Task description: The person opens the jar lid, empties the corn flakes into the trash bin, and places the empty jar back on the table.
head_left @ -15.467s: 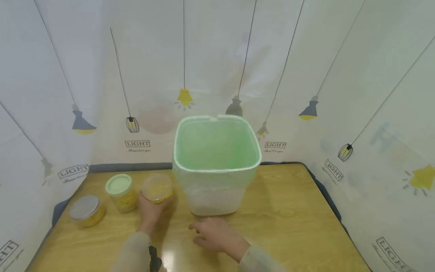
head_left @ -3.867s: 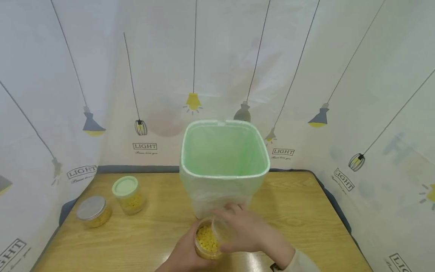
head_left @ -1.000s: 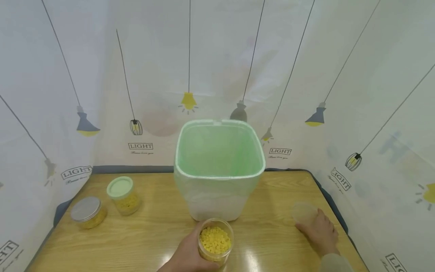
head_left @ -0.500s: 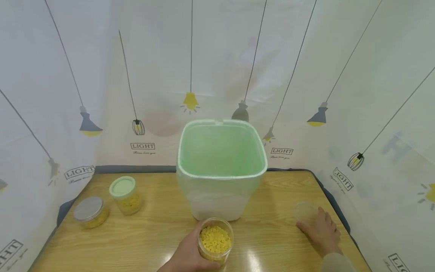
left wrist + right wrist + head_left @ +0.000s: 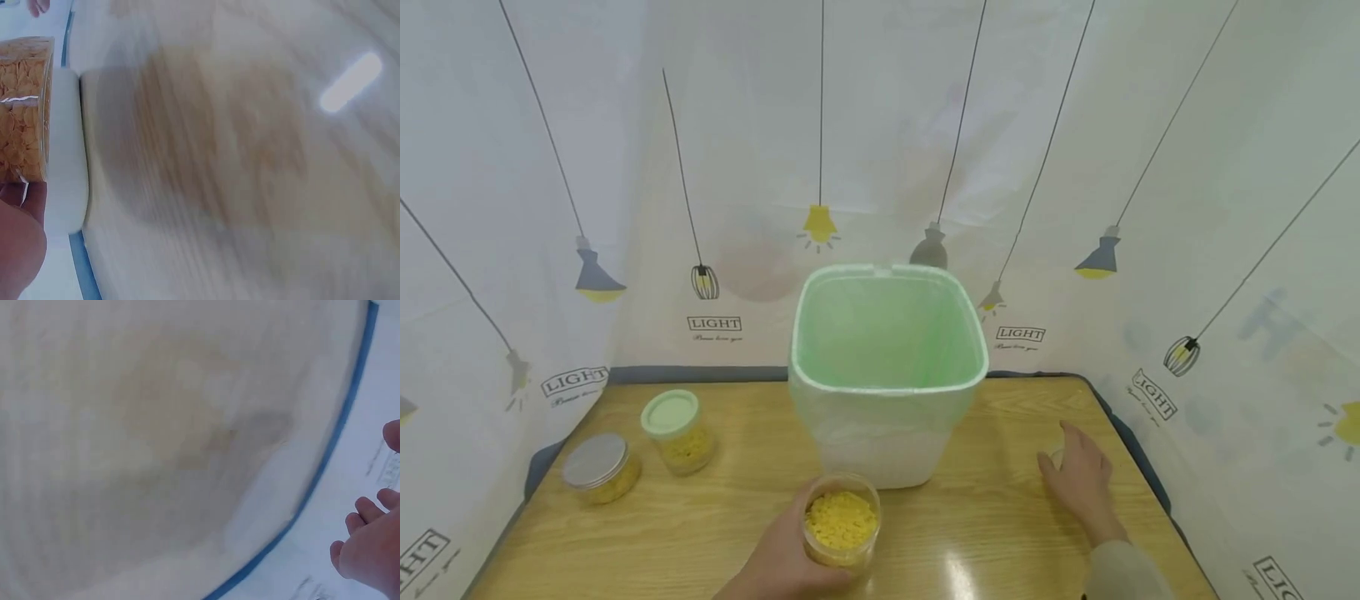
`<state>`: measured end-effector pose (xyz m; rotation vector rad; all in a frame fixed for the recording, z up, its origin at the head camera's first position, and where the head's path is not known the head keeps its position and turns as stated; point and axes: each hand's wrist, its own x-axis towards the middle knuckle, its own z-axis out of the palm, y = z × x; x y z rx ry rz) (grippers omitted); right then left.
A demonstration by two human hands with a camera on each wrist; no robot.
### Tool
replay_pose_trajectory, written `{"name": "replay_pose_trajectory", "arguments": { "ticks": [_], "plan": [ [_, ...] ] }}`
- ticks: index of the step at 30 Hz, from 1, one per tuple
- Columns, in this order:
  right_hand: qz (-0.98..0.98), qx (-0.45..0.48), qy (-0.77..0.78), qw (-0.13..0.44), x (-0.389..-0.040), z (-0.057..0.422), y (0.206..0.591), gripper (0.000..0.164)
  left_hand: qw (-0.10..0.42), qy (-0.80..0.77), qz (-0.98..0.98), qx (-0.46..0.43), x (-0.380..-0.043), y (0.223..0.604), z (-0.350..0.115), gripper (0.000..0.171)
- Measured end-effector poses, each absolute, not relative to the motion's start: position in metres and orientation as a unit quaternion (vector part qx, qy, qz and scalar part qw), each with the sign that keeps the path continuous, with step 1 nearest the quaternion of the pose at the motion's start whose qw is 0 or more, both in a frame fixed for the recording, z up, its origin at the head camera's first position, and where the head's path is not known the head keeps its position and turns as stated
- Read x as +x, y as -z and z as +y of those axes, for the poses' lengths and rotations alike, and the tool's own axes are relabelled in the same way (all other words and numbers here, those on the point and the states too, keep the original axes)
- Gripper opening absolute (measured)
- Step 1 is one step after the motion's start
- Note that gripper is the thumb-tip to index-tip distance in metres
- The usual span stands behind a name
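Note:
My left hand (image 5: 793, 546) grips a clear plastic jar (image 5: 872, 546), held upright just in front of the bin. Small yellow pieces (image 5: 841, 520) fill much of the lidless jar; its clear wall also shows them in the left wrist view. My right hand (image 5: 1084, 482) is over the table's right side, fingers loosely spread, with nothing in its grasp. Partly hidden behind it is the jar's translucent round lid (image 5: 1057, 457). The right wrist view shows that same hand (image 5: 372, 550) with its fingers apart.
A tall pale-green bin (image 5: 880, 433) stands open-topped at the middle of the wooden table (image 5: 992, 533). To the left are a green-lidded jar (image 5: 685, 446) and a low silver-lidded jar (image 5: 617, 483), both with yellow contents. Lamp-printed sheeting (image 5: 880, 125) surrounds the table.
Seconds ago my right hand took the lid off the jar and set it down at the right. Since then it has released the lid; my left hand has moved the jar slightly left.

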<state>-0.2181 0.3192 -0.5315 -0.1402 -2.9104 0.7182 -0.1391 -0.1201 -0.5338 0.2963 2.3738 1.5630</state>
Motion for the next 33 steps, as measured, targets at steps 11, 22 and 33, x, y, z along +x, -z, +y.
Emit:
{"name": "replay_pose_trajectory", "arguments": {
  "ticks": [11, 22, 33],
  "plan": [
    [-0.947, 0.036, -0.282, 0.149, -0.23, 0.269, 0.493, 0.058, 0.088, -0.499, 0.858, 0.089, -0.152, 0.525, -0.167, 0.11],
    [-0.918, 0.041, -0.379, 0.11, -0.237, 0.237, 0.443, 0.055, -0.018, -0.438, 0.893, 0.105, -0.172, 0.495, -0.21, 0.116],
    [-0.873, 0.063, -0.47, 0.115, -0.245, 0.206, 0.395, 0.049, -0.064, -0.397, 0.91, 0.1, -0.204, 0.433, -0.232, 0.12]
  ]
}}
